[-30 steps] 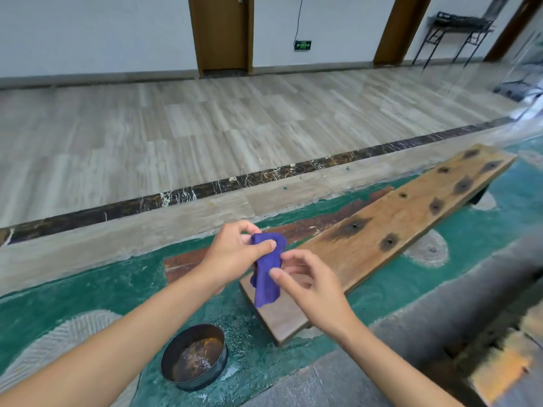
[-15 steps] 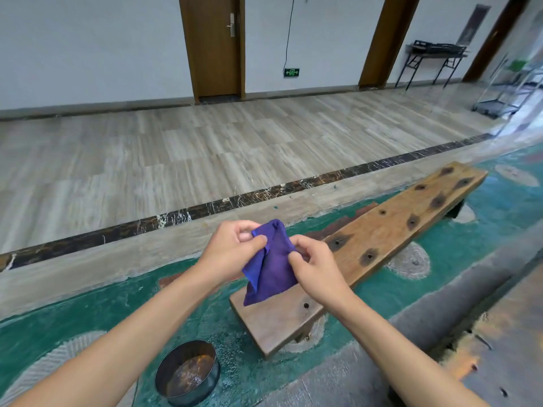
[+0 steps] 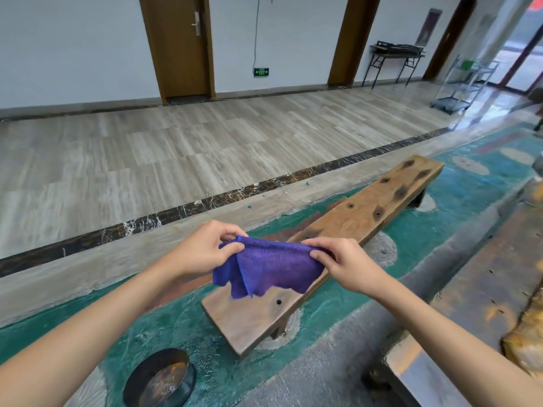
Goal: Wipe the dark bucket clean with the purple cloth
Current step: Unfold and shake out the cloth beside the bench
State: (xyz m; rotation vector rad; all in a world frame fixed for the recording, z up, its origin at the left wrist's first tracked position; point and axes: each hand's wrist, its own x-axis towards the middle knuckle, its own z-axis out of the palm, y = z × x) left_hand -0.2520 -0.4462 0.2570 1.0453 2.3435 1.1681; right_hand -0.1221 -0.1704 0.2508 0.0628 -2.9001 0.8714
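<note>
At centre frame, a left hand (image 3: pixel 202 251) and right hand (image 3: pixel 346 267) each pinch a top edge of the purple cloth (image 3: pixel 271 268), stretched open above a wooden bench (image 3: pixel 338 239). The dark bucket (image 3: pixel 160 380), rust-stained inside, sits untouched at lower left; wiping appears not yet begun.

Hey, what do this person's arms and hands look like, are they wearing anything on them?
Nothing worn that shows. Both forearms are bare as far as the picture's edges, with no sleeves. The left hand and right hand have no gloves, rings, watch or bracelet in view. The fingernails are short and unpainted.
</note>
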